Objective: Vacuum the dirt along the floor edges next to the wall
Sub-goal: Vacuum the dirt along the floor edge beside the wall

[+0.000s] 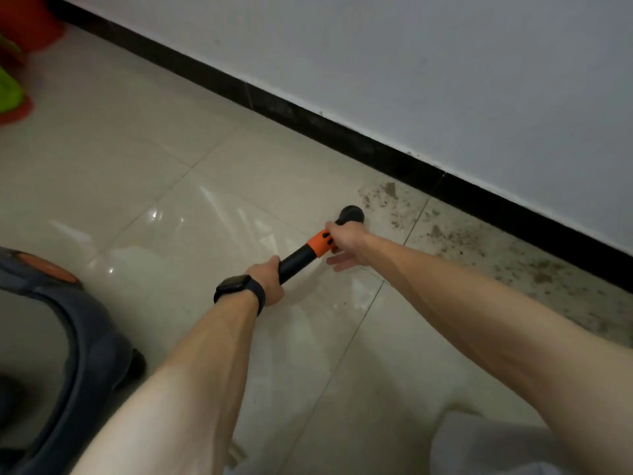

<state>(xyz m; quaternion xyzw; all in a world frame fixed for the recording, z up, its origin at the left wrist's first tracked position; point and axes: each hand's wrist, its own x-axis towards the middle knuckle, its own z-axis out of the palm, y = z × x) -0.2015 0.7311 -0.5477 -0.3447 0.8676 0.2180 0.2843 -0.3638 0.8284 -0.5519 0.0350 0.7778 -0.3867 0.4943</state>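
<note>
Farthest from the skirting board (342,132), at the lower left, the dark vacuum cleaner body (85,354) is being kept on the pale tiled floor (137,173). Closer to the skirting board, the black vacuum tube (294,262) is being gripped by the left hand (270,282), whose fingers are being wrapped fully round it; a dark watch (239,289) is being worn on that wrist. Nearer again to the skirting board, the tube is being held at its orange collar (320,243) by the right hand (346,238), with the thumb being laid over the collar and the fingers showing beneath it. The round black nozzle (352,214) is being pointed down at the floor, a little short of the skirting board. Brown dirt (445,234) is being left scattered in a band along the foot of the skirting board, just beyond and to the right of the nozzle. Above the skirting board, the white wall (445,80) is being shown. Far along the skirting board to the left, a blurred red and green thing (13,94) is being kept on the floor.
</note>
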